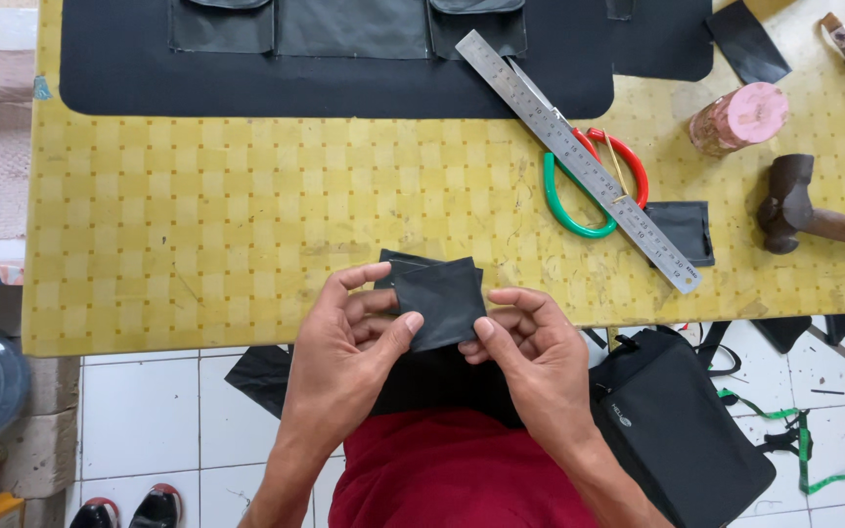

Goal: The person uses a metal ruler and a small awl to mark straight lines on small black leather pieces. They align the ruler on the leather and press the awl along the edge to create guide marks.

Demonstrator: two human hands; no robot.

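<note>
**Both hands pinch the black patch at the bench's near edge**

The black patch (pixel 439 298) hangs right over the near edge of the yellow bench (pixel 227 225), and both hands are on it. The left hand (pixel 349 342) comes in from about seven o'clock, thumb pressed on the patch's lower left edge, fingers curled behind, so it is clamped on the fabric. The right hand (pixel 530 357) comes in from about five o'clock, thumb and fingertips closed on the lower right corner. The patch sits tilted, its upper corner toward one o'clock, and a second dark layer peeks out behind it at eleven o'clock. Neither hand is nearer; they meet on the piece, one at each lower side, the patch at twelve o'clock from the wrists.

Out at two o'clock from the patch lies the steel ruler (pixel 579 161), running on a slant across the scissors (pixel 594 186) with red and green handles. Farther right rests a hammer (pixel 814 215), well apart from both hands.
</note>
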